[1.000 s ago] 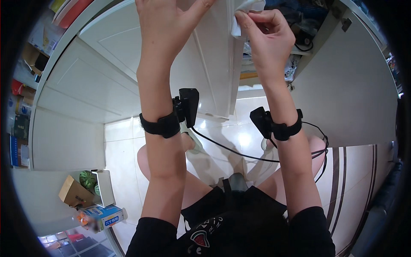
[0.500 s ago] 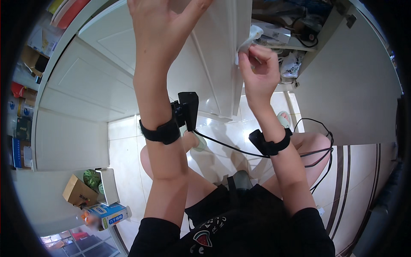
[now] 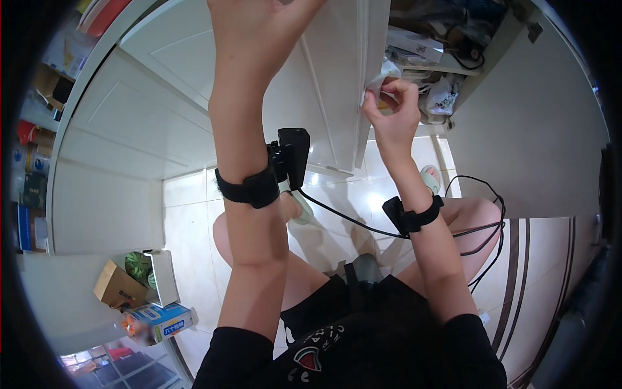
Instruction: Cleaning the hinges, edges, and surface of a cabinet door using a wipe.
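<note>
A white cabinet door [image 3: 311,97] stands swung out in front of me. My right hand [image 3: 396,120] is closed in a pinch on a thin white wipe [image 3: 377,83], which lies against the door's right edge. What material the wipe is made of cannot be made out. Higher up on the left, my left hand [image 3: 256,26] reaches across the door face. Its thumb stretches away from the palm, while the other fingers are cut off by the top of the picture. Black straps with small devices circle both my forearms.
Behind the door, an open cabinet [image 3: 453,61] holds boxes, cables and plastic bags. A black cable [image 3: 350,219] runs between my arms and loops over my right knee. At lower left are a brown paper bag [image 3: 120,285], watermelons [image 3: 137,266] and a blue carton [image 3: 162,318].
My right hand has come slightly lower along the door's edge with the wipe. My left hand has shifted a little up and to the right.
</note>
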Tool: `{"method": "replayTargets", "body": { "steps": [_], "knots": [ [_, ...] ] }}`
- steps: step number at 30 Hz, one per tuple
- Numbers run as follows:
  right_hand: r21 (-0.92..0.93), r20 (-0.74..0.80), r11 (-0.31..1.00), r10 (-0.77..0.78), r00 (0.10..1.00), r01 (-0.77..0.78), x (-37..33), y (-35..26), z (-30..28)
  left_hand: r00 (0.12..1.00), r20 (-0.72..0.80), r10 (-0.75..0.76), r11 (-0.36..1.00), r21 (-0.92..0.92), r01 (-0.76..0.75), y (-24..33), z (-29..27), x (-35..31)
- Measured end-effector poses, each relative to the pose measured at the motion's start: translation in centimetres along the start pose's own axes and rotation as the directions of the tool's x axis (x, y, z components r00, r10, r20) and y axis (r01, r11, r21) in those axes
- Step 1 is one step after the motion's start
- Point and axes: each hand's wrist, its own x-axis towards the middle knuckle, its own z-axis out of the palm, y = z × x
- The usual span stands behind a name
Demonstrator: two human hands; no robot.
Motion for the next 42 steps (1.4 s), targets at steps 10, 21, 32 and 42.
{"method": "replayTargets", "body": {
  "steps": [10, 21, 32, 42],
  "knots": [
    [0.162, 0.035, 0.975, -0.161, 0.986, 0.153, 6.0, -4.6, 0.6, 1.0, 0.001, 0.0, 1.0, 0.015, 0.0, -0.4, -0.2, -0.5],
    [-0.201, 0.184, 0.972, 0.161, 0.97, -0.123, -4.6, 4.5, -2.7, 1.0, -0.005, -0.02, 0.998, 0.055, 0.02, -0.5, 0.4, -0.5],
    [0.143, -0.044, 0.941, -0.304, 0.951, 0.308, 6.0, -4.6, 0.1, 0.99, 0.024, -0.14, 0.99, 0.021, 0.139, -0.3, -0.3, -0.8],
    [-0.118, -0.06, 0.991, -0.066, 0.996, 0.058, -1.8, -2.8, -1.0, 0.999, 0.042, -0.013, 1.0, -0.026, 0.014, -1.0, -0.5, -1.1]
  ]
}}
